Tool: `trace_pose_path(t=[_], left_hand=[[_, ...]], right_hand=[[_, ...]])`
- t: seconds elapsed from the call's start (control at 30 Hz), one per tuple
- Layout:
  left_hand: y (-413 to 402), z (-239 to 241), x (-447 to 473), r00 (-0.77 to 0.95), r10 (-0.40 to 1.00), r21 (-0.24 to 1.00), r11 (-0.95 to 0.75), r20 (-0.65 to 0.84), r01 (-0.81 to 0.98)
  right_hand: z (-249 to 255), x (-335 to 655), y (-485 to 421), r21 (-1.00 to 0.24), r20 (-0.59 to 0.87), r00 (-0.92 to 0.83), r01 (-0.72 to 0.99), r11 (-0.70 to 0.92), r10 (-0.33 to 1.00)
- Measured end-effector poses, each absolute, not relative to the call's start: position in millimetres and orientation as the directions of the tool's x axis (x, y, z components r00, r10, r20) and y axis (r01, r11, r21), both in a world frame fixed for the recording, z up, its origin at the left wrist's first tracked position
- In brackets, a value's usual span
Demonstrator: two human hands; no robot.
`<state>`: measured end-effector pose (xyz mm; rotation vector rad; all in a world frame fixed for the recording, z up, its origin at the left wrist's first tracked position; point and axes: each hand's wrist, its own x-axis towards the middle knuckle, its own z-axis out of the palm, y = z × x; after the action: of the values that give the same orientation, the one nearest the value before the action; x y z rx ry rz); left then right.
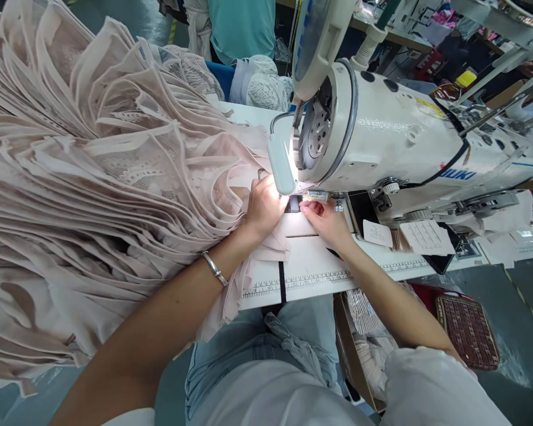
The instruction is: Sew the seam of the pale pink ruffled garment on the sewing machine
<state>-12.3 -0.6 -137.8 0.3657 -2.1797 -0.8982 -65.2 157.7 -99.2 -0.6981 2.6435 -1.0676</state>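
At the needle area of a white sewing machine [382, 130], my left hand [265, 207] is closed, fingers curled on the edge of pale pink fabric [235, 183]. That fabric belongs to a big heap of layered pieces with lace parts, and some of it hangs below my wrist. Just right of the presser foot, my right hand [326, 222] has thumb and forefinger pinched together; what lies between them is too small to make out. A small lamp [281, 163] lights the spot and partly covers the stitching point.
Paper tags [426, 236] lie on the machine bed to the right. A printed ruler [311, 278] runs along the table's front edge. Below stands a cardboard box [344, 349] with fabric pieces. White lace cups [266, 86] sit behind the table, near a person in teal [242, 29].
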Motion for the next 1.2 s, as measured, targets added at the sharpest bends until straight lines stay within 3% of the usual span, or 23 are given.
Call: trace_pose_path(t=[0.1, 0.27, 0.53, 0.8, 0.9, 1.0, 1.07, 1.2], left_hand=[[-2.0, -139.5, -12.6, -0.694, -0.508, 0.710, 0.704, 0.511, 0.007], [-3.8, -141.5, -14.0, -0.704, -0.475, 0.704, 0.709, 0.527, 0.049], [-2.9, -139.5, -6.8, -0.791, -0.373, 0.610, 0.792, 0.485, 0.001], [-3.5, -136.0, 2.6, -0.792, -0.349, 0.574, 0.819, 0.501, 0.003], [0.1, -127.7, 20.4, -0.795, -0.198, 0.433, 0.897, 0.573, 0.089], [6.7, -122.4, 36.0, -0.761, 0.144, 0.262, 0.885, 0.633, 0.385], [10.8, -124.1, 39.9, -0.732, 0.299, 0.226, 0.821, 0.612, 0.525], [14.4, -134.4, 37.4, -0.789, 0.270, 0.298, 0.819, 0.552, 0.490]], right_hand=[[-112.4, -73.2, 141.9, -0.700, -0.013, -0.901, -0.301, 0.648, -0.433], [-125.9, -77.3, 124.2, -0.771, 0.039, -0.886, -0.322, 0.550, -0.463], [-132.1, -83.7, 126.5, -0.614, 0.088, -0.884, -0.411, 0.673, -0.459], [-122.1, -67.6, 147.6, -0.685, 0.127, -0.907, -0.373, 0.626, -0.402], [-112.5, -56.4, 158.0, -0.692, 0.142, -0.869, -0.429, 0.581, -0.473], [-103.6, -42.9, 173.4, -0.695, 0.173, -0.807, -0.507, 0.510, -0.565], [-100.2, -35.6, 182.1, -0.701, 0.208, -0.778, -0.541, 0.464, -0.593], [-100.8, -30.2, 185.2, -0.714, 0.228, -0.758, -0.557, 0.424, -0.611]])
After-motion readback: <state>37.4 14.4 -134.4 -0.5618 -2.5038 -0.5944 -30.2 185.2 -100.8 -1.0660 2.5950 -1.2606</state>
